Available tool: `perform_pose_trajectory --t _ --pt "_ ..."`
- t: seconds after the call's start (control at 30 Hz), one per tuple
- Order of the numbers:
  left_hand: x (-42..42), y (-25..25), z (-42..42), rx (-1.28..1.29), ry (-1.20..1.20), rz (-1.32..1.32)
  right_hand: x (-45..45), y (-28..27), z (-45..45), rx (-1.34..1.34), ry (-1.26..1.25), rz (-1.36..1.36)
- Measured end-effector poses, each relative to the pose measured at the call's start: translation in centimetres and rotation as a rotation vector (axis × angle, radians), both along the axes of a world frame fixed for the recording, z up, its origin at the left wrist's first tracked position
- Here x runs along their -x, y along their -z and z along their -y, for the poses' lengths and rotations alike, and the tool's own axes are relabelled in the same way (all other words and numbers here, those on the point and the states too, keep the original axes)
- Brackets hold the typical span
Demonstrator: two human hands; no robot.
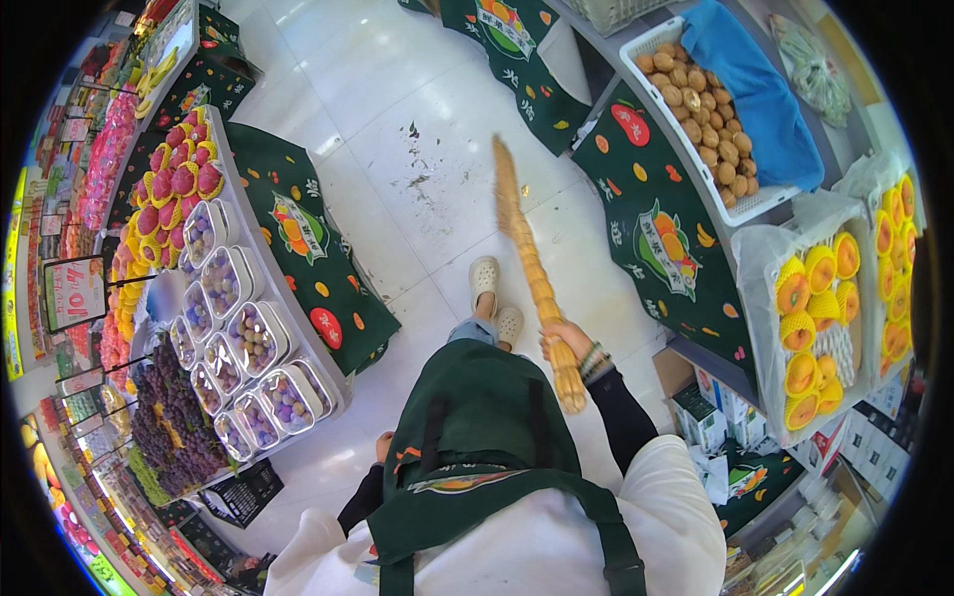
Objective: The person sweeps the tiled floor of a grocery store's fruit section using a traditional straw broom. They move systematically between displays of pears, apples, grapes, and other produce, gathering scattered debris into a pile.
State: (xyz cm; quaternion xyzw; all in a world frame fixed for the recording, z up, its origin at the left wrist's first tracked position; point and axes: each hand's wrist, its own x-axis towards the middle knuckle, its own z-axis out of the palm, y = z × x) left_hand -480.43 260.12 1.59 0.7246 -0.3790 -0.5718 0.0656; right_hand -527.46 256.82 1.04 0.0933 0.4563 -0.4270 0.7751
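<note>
My right hand point(568, 340), with beaded bracelets at the wrist, grips a short straw hand broom point(538, 287) near its thick bound end. The broom's bristle end points away from me over the white tiled floor. Left of the bristles, scattered leaf bits and dark debris point(421, 179) lie on the tiles. My left hand point(384, 445) hangs low beside my dark green apron point(477, 402), partly hidden by it; whether it holds anything does not show. My feet in cream clogs point(484, 283) stand on the floor left of the broom.
On the left, a display stand holds clear boxes of grapes point(257, 339), dark grapes point(182, 425) and red fruit in yellow foam nets point(186, 179). Stands on the right bear a white crate of walnuts point(745, 216) and peaches point(801, 372). Green printed cloths point(663, 246) drape both sides. Cartons point(697, 410) sit low right.
</note>
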Motion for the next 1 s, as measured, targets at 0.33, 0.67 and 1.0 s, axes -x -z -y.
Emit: perform_pose_trajectory --t 0.33,0.67,1.0 --pt "3.1 7.8 4.1 0.152 0.235 0.168 6.9 4.9 5.3 -0.357 0.034 -0.103" --pt "5.6 6.2 12.8 0.048 0.209 0.31 1.7 1.6 25.9 -0.099 -0.107 0.186" --pt "12.5 8.1 13.3 -0.037 0.012 0.299 13.5 -1.7 28.6 -0.253 -0.266 -0.133"
